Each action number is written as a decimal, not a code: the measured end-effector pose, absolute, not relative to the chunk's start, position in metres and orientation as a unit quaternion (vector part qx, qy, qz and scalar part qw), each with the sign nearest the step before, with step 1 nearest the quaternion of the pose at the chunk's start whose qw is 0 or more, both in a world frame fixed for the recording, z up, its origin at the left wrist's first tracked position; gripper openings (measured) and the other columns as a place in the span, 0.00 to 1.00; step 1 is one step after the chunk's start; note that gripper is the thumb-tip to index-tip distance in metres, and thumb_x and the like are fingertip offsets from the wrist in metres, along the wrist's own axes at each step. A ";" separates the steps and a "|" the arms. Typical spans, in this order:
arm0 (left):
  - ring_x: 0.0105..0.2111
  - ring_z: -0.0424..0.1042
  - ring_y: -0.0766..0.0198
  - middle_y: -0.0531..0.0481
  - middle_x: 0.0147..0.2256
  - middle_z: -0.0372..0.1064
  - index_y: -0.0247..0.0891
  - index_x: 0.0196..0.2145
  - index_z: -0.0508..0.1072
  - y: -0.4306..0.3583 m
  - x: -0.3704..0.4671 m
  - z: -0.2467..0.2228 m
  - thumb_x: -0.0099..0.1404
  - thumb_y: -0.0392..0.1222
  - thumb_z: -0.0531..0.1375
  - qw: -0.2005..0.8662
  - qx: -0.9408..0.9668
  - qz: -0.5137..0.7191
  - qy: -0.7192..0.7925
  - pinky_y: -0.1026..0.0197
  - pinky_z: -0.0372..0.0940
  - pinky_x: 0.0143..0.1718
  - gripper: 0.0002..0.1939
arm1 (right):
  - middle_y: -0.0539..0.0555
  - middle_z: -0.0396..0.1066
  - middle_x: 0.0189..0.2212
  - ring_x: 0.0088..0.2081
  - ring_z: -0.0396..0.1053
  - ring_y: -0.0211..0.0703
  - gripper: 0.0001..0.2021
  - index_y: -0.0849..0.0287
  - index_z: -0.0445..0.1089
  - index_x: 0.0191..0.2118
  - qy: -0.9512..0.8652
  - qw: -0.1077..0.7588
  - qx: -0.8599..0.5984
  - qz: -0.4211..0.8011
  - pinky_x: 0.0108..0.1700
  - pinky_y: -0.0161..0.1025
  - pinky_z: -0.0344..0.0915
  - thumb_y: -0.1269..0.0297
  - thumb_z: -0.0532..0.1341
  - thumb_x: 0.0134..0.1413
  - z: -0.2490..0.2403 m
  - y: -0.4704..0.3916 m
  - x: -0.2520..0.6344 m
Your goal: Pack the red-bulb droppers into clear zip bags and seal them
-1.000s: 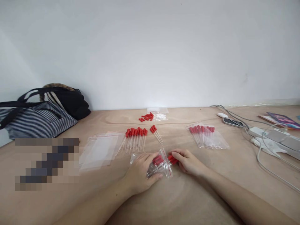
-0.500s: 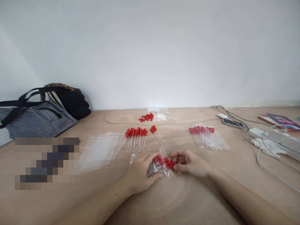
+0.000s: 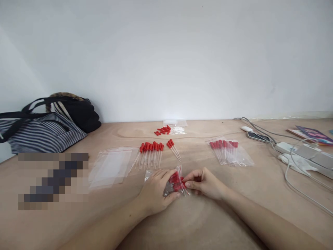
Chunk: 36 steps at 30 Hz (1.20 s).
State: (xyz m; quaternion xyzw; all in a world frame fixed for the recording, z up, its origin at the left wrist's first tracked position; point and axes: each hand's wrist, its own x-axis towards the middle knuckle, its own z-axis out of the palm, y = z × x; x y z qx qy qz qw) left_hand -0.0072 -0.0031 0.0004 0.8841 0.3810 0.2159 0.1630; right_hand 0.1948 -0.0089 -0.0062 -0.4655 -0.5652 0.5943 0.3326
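A clear zip bag (image 3: 169, 189) lies near the table's front, with several red-bulbed droppers (image 3: 176, 177) inside. My left hand (image 3: 157, 191) is curled over the bag from the left, fingers on its far side and thumb on its near side. At the bag's mouth my right hand (image 3: 201, 182) is closed, thumb and forefinger pinched at a dropper's red bulb (image 3: 184, 184). Just beyond the hands is a row of assembled droppers (image 3: 151, 147), with a few more droppers (image 3: 170, 143) beside it. The tips under my left hand are hidden.
Flat, clear bags (image 3: 111, 166) lie on the left, a bag of droppers (image 3: 229, 152) on the right. Loose red bulbs (image 3: 163, 130) and clear tubes (image 3: 178, 130) are at the back. A power strip (image 3: 309, 156) with cables is far right; a striped bag (image 3: 44, 133) is far left.
My right hand has shifted left towards the bag's mouth. The red bulbs that stuck out of it are now farther in. My left hand has hardly moved.
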 end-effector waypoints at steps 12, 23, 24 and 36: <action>0.44 0.65 0.52 0.45 0.44 0.66 0.41 0.49 0.61 -0.004 -0.005 0.005 0.53 0.46 0.61 0.158 0.882 0.215 0.387 0.49 0.60 0.46 0.26 | 0.47 0.67 0.18 0.17 0.56 0.27 0.16 0.64 0.72 0.30 -0.542 0.339 -0.466 0.612 0.18 0.27 0.53 0.58 0.68 0.32 -0.006 -0.007 0.193; 0.45 0.66 0.51 0.44 0.45 0.67 0.40 0.51 0.61 -0.002 -0.004 0.005 0.53 0.51 0.61 0.153 0.894 0.210 0.365 0.48 0.59 0.47 0.29 | 0.46 0.67 0.19 0.20 0.59 0.29 0.11 0.62 0.72 0.26 -0.596 0.346 -0.439 0.576 0.22 0.28 0.54 0.62 0.68 0.33 -0.010 -0.008 0.181; 0.45 0.66 0.51 0.44 0.45 0.67 0.40 0.51 0.61 -0.002 -0.004 0.006 0.53 0.51 0.62 0.152 0.895 0.210 0.363 0.48 0.59 0.47 0.29 | 0.46 0.66 0.18 0.20 0.59 0.29 0.09 0.61 0.72 0.26 -0.620 0.330 -0.427 0.569 0.23 0.28 0.54 0.63 0.67 0.35 -0.009 -0.007 0.183; 0.50 0.60 0.47 0.40 0.52 0.57 0.40 0.59 0.42 -0.012 0.000 -0.012 0.51 0.61 0.59 0.129 0.900 0.254 0.331 0.45 0.58 0.48 0.47 | 0.44 0.61 0.17 0.16 0.55 0.27 0.17 0.63 0.69 0.31 -0.600 0.316 -0.475 0.561 0.17 0.27 0.51 0.56 0.66 0.36 -0.005 0.006 0.195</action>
